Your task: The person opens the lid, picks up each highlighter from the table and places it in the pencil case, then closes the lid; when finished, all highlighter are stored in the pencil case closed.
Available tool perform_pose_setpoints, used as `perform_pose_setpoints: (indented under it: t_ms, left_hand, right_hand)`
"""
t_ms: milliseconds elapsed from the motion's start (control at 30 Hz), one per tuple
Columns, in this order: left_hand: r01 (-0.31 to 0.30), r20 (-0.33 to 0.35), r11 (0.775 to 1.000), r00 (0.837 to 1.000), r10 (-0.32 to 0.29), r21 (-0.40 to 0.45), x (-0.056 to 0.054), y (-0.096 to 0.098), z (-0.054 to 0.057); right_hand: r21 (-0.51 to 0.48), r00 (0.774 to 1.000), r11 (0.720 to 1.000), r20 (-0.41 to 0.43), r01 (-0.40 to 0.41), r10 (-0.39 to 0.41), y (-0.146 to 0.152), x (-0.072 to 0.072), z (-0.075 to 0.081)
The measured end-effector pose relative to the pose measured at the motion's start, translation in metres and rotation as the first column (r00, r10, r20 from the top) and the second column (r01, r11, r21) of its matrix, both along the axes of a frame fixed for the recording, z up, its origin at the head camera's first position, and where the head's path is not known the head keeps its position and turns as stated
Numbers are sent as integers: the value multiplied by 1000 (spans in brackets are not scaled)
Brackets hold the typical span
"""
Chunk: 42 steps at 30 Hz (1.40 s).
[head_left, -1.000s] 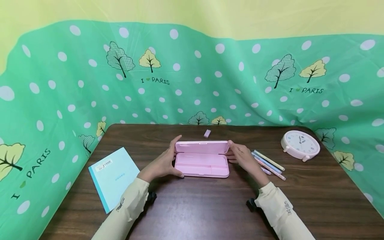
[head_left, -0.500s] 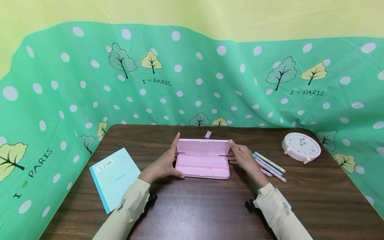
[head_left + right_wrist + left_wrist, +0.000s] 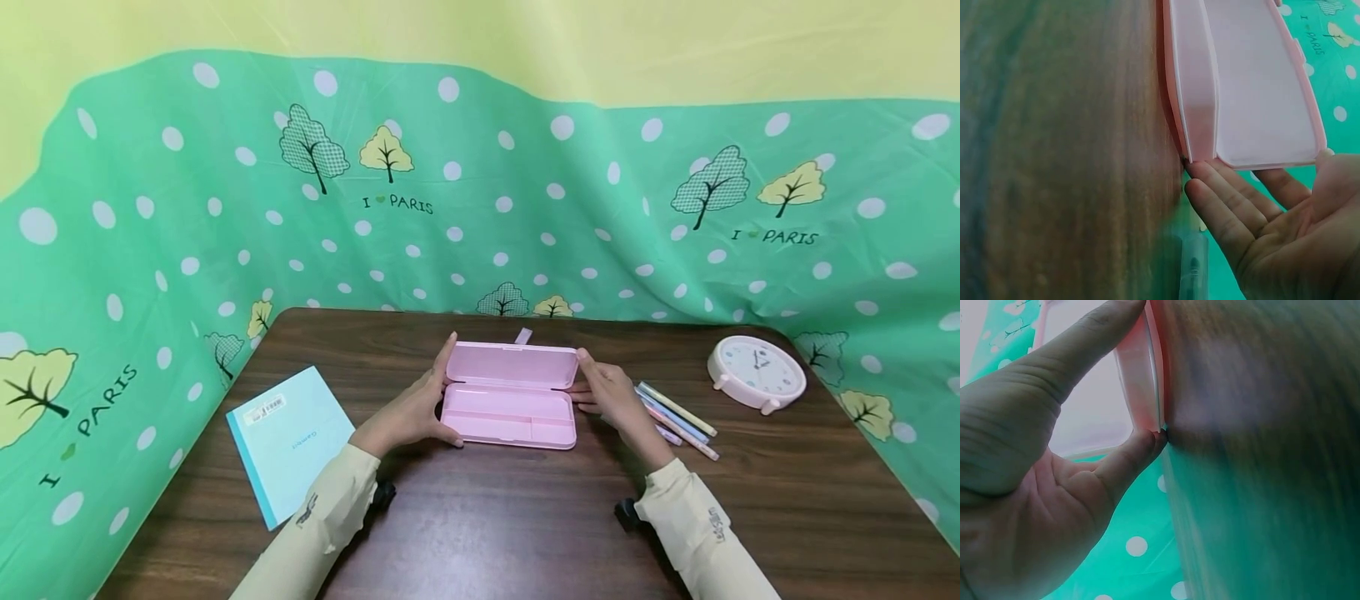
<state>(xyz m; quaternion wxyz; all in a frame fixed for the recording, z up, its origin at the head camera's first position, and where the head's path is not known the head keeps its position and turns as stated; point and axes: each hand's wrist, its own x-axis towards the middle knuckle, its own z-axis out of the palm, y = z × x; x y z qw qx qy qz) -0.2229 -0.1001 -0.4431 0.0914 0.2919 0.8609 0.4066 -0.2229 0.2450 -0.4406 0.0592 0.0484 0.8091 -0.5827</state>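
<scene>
A pink pencil case (image 3: 509,414) lies open on the table with bare compartments inside; its lid (image 3: 513,365) stands raised along the far side. At its left end, my left hand (image 3: 405,414) grips the case, thumb at the near corner and fingers at the back. In the left wrist view, thumb and fingers span that end wall. My right hand (image 3: 611,396) holds the other end. Its thumb touches the lid's upper corner, one finger passes behind the lid, and other fingers reach the base's side, as the right wrist view shows. An eraser (image 3: 523,336) is partly hidden behind the lid.
Several pens (image 3: 678,419) lie just right of my right hand. A pale pink clock (image 3: 757,373) rests at the far right. To the left, a light blue notebook (image 3: 292,446) lies flat beside my left sleeve. A green dotted curtain (image 3: 420,250) hangs behind the table.
The lid has tilted farther back, so more of its inner face shows and it covers part of the eraser. Both hands keep their places at the case's ends.
</scene>
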Motion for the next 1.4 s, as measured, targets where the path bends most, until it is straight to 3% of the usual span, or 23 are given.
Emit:
perform_pose_setpoints:
  t_ms: [133, 267, 367, 433, 533, 600, 700, 767, 800, 933, 1133, 1400]
  left_hand:
    - [-4, 4, 1000, 1000, 4, 4, 0, 2, -2]
    - [-12, 6, 1000, 1000, 12, -1, 0, 2, -2]
    - [-21, 6, 1000, 1000, 21, -13, 0, 1, -1]
    - [-20, 0, 1000, 1000, 20, -12, 0, 1, -1]
    - [0, -37, 1000, 999, 0, 5, -2, 0, -5]
    - [14, -48, 1000, 999, -13, 22, -3, 0, -7]
    - [24, -50, 999, 998, -22, 24, -3, -1, -8]
    - [16, -31, 1000, 999, -15, 22, -1, 0, -5]
    - [20, -51, 1000, 998, -19, 21, -3, -2, -9]
    - [8, -56, 1000, 998, -7, 23, -3, -2, -6]
    - [-8, -19, 1000, 1000, 7, -16, -1, 2, 1]
    - [-32, -16, 999, 999, 31, -26, 1, 1, 0]
  right_hand:
    - [23, 1000, 1000, -16, -20, 21, 2, 2, 1]
    - [204, 987, 978, -149, -33, 65, 6, 5, 5]
    - [383, 945, 923, -311, 26, 102, 11, 7, 11]
    - [436, 909, 897, -398, 71, 121, 14, 10, 15]
    - [460, 866, 882, -477, 102, 149, 25, 16, 19]
    - [471, 856, 875, -494, 116, 153, 36, 22, 22]
    - [503, 864, 853, -482, 137, 145, 57, 30, 22]
    - [507, 879, 852, -457, 130, 137, 73, 35, 21]
    - [506, 887, 854, -441, 120, 137, 81, 37, 20]
    - [528, 912, 846, -379, 76, 155, 115, 42, 19]
    - [600, 928, 796, -338, 86, 155, 166, 54, 13]
    - [549, 958, 835, -245, 10, 150, 203, 63, -1]
